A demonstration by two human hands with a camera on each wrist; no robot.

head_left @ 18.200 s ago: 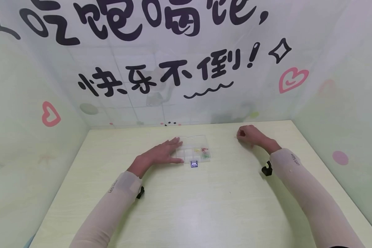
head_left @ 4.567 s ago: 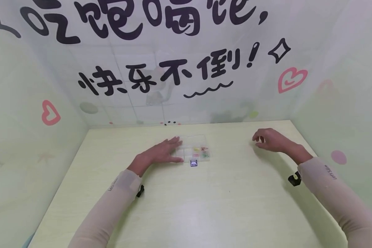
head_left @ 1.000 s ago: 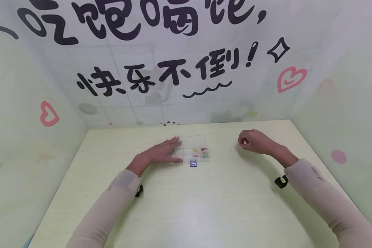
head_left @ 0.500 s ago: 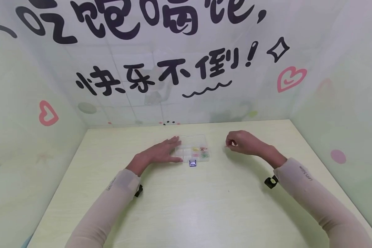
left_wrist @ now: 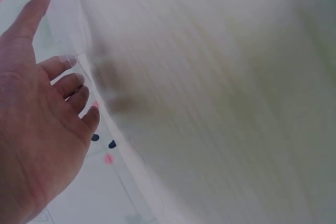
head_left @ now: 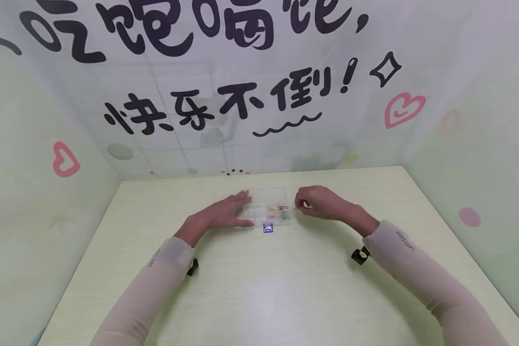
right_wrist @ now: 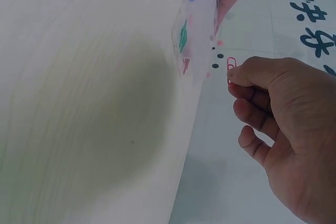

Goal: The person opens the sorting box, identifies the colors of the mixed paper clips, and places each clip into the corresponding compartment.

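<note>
A clear, divided plastic box (head_left: 260, 212) lies near the table's back edge with its lid raised behind. Small paper clips sit sorted by colour in its right compartments: yellow (head_left: 271, 208), red (head_left: 283, 208), pink (head_left: 271, 217) and green (head_left: 284, 217). A blue latch (head_left: 267, 228) marks the front side. My left hand (head_left: 226, 212) rests against the box's left end, fingers spread and thumb along the front. Just off the right end, my right hand (head_left: 322, 203) pinches a pinkish-red paper clip (right_wrist: 231, 62) between thumb and index finger, its loop poking out past the fingertips.
The pale wooden table (head_left: 259, 288) is walled on three sides by printed white panels. The back panel (head_left: 242, 154) stands close behind the box. Black wrist mounts (head_left: 361, 255) hang under both forearms, and a tiny dark speck lies on the tabletop.
Over the last second my right hand has moved left to the box with the clip. My left hand has stayed put. Compared with the oldest frame, pink clips now show in the front compartment.
</note>
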